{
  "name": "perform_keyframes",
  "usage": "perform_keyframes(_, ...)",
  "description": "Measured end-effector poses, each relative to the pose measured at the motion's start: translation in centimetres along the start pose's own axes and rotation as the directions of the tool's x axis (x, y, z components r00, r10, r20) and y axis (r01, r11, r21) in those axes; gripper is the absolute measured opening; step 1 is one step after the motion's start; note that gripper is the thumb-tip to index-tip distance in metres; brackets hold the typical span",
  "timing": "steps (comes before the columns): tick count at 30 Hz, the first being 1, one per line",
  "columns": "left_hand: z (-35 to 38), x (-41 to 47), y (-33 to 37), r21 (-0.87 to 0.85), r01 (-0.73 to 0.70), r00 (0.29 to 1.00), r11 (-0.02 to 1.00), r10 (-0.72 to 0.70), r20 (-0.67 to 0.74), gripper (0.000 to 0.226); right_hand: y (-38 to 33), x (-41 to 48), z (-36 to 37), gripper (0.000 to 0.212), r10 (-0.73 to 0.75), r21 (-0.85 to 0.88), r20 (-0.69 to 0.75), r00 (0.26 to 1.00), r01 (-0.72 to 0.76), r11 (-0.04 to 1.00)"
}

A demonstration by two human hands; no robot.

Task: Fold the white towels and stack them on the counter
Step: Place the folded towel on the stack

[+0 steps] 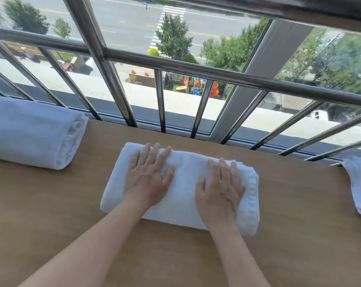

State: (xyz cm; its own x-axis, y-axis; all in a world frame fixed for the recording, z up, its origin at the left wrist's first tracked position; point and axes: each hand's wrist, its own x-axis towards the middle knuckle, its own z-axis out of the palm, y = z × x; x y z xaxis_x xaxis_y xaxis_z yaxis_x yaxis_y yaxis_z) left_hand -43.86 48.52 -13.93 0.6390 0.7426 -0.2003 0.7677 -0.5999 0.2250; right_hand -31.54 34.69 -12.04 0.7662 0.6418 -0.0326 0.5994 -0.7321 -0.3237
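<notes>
A folded white towel (183, 195) lies in the middle of the wooden counter (51, 204). My left hand (148, 175) rests flat on its left half, fingers spread and pointing away from me. My right hand (219, 187) lies flat on its right half in the same way. Neither hand grips the cloth. A larger folded white towel (30, 131) sits at the far left of the counter. Part of another white towel (360, 183) shows at the right edge, cut off by the frame.
Behind the counter runs a metal railing (196, 73) with slanted bars in front of a window. The counter's back edge meets the window sill (175, 129). Bare wood lies between the towels and in front of the middle one.
</notes>
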Motion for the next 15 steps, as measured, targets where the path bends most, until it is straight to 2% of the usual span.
perform_keyframes(4, 0.2, 0.1, 0.3, 0.024, 0.021, 1.000, 0.999, -0.021, -0.003, 0.070, 1.9, 0.9, -0.3, 0.056, 0.032, -0.061, 0.163, 0.986, -0.022, 0.998)
perform_keyframes(9, 0.1, -0.3, 0.3, 0.040, 0.012, 1.000, 0.999, -0.012, -0.009, 0.067, 2.7, 4.8, -0.1, 0.040, 0.090, -0.056, 0.223, 0.971, -0.079, 0.995)
perform_keyframes(12, 0.0, -0.5, 0.3, 0.043, 0.004, 1.000, 0.999, -0.004, -0.013, 0.066, 2.6, 6.4, -0.3, 0.047, 0.117, -0.139, 0.163, 0.980, -0.095, 0.986)
perform_keyframes(15, 0.0, -0.7, 0.3, 0.053, 0.014, 1.000, 0.998, -0.013, -0.019, 0.067, 2.0, 6.8, -0.3, 0.051, 0.017, -0.207, -0.017, 1.000, -0.020, 0.978)
